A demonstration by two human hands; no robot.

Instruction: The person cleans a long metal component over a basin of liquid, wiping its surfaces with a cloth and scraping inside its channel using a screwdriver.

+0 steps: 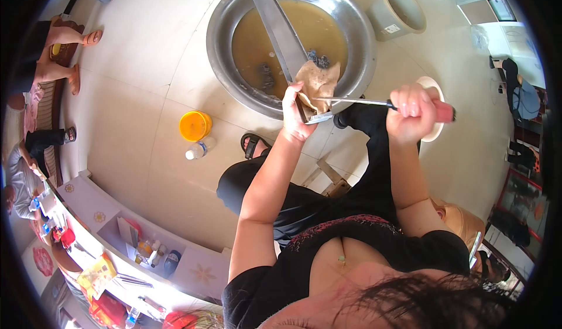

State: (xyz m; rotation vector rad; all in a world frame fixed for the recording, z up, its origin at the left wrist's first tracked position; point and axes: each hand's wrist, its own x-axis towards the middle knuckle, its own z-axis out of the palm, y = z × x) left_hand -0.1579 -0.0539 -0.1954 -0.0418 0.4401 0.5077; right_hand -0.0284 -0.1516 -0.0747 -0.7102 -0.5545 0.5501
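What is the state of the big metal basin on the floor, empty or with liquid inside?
Not empty: the basin holds murky brown liquid, with dark clumps in it.

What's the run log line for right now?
Left hand: gripping metal channel by tan sheet | Right hand: closed on red-handled tool, shaft at tan sheet | Metal basin: murky brown liquid, channel across it

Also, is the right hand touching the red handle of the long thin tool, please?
Touching. The head view shows the right hand closed around the red handle, whose end sticks out past the fist.
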